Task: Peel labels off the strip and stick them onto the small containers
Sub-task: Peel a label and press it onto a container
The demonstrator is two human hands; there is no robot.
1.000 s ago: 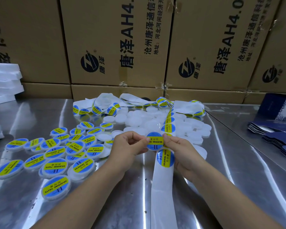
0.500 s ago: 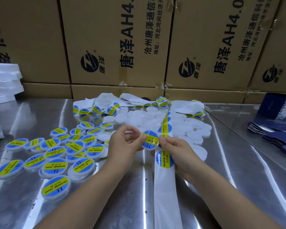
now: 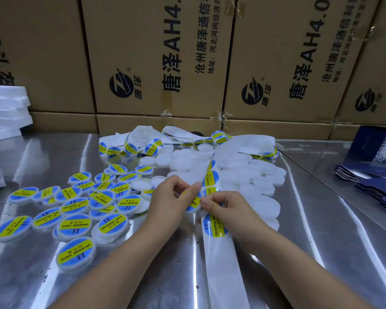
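Observation:
A small round white container (image 3: pixel 193 205) carrying a blue and yellow label sits between both hands, low over the steel table (image 3: pixel 310 241). My left hand (image 3: pixel 171 198) grips it from the left, thumb on top. My right hand (image 3: pixel 225 209) pinches its right edge. The white label strip (image 3: pixel 223 270) runs from the far pile, under my right hand, toward me. One label (image 3: pixel 214 226) on the strip shows just below my right hand. Labelled containers (image 3: pixel 76 224) lie in a heap on the left. Bare white containers (image 3: pixel 236 175) are piled behind the hands.
Loose label strips (image 3: pixel 129 148) are tangled at the back of the table. Cardboard boxes (image 3: pixel 161 59) form a wall behind it. White foam pieces (image 3: pixel 6 112) are stacked at far left. Dark blue packets (image 3: pixel 377 188) lie on the right.
Both hands have come down and toward me with the container. It has tilted, and my left thumb now lies over the label's upper part. The strip slid along with my right hand.

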